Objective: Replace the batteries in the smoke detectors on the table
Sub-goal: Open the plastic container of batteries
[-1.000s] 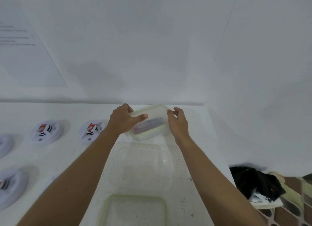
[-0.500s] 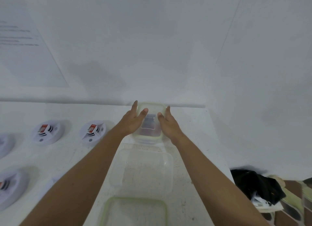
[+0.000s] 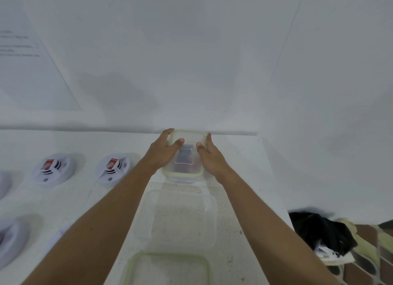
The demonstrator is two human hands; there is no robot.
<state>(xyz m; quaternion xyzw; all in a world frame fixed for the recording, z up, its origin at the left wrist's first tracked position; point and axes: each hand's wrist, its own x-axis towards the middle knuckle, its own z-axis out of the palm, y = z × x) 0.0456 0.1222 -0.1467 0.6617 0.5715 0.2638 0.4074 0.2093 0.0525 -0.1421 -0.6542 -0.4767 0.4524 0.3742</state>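
A small clear container point(image 3: 184, 174) with a green-rimmed lid stands at the back of the white table point(image 3: 244, 167), and dark batteries point(image 3: 184, 157) show through the lid. My left hand point(image 3: 164, 152) curls over its far left corner with the thumb on the lid. My right hand point(image 3: 210, 155) lies with straight fingers along the right side, thumb pressing the lid. Two white smoke detectors point(image 3: 52, 169) point(image 3: 112, 167) with red labels sit to the left. Two more are cut off at the left edge point(image 3: 10, 242).
An empty clear tub point(image 3: 180, 218) stands between my forearms, and a green-rimmed lid point(image 3: 168, 267) lies at the front edge. A black cloth point(image 3: 321, 231) lies on shelves beyond the table's right edge. A white wall rises right behind the table.
The container was turned from tilted crosswise to lengthwise and set down flat near the wall. My hands went from gripping its ends to flanking its sides.
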